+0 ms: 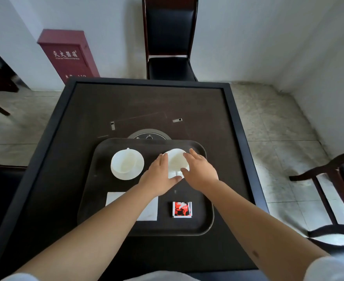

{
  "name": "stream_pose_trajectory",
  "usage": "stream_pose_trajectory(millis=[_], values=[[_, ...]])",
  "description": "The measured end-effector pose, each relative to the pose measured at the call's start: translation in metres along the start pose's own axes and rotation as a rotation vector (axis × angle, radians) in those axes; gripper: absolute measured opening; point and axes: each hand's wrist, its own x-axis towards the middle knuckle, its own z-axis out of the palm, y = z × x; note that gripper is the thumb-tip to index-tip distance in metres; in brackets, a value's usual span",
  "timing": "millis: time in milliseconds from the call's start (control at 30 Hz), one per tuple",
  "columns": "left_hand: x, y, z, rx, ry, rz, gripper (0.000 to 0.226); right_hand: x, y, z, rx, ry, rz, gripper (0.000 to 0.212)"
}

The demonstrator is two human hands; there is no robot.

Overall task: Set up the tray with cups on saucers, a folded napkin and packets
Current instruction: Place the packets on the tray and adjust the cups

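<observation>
A dark tray (pixel 102 159) lies on the table. At its back left a white cup (pixel 124 162) stands on a white saucer (pixel 137 169). At the back right a second white cup (pixel 176 161) stands on a saucer mostly hidden by my hands. My left hand (pixel 159 177) rests against its left side and my right hand (pixel 199 171) against its right side, fingers spread, thumbs near the cup's handle. A folded white napkin (pixel 151 209) lies at the tray's front left, partly under my left forearm. A red packet (pixel 181 209) lies at the front right.
The tray sits on a dark square table (pixel 65 138) with a raised rim. A round dark control panel (pixel 148 136) shows behind the tray. A black chair (pixel 169 47) stands at the far side, another chair (pixel 339 189) to the right, a red cabinet (pixel 69 55) at the back left.
</observation>
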Motion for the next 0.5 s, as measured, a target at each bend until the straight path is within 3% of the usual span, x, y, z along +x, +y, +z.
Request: stream_pose_trajectory(millis=[100, 300, 400, 500], values=[[0.013, 0.005, 0.005, 0.066, 0.034, -0.010, 0.096, 0.028, 0.003, -0.005, -0.023, -0.027, -0.056, 0.051], [0.029, -0.002, 0.010, 0.229, 0.028, -0.037, 0.095, 0.070, -0.008, 0.001, -0.179, -0.217, -0.176, 0.068], [0.034, -0.008, 0.005, 0.216, 0.033, -0.007, 0.076, 0.077, -0.007, 0.000, -0.202, -0.253, -0.181, 0.063], [0.038, -0.009, 0.000, 0.119, -0.051, 0.000, 0.081, 0.078, -0.004, -0.004, -0.169, -0.257, -0.128, 0.051]])
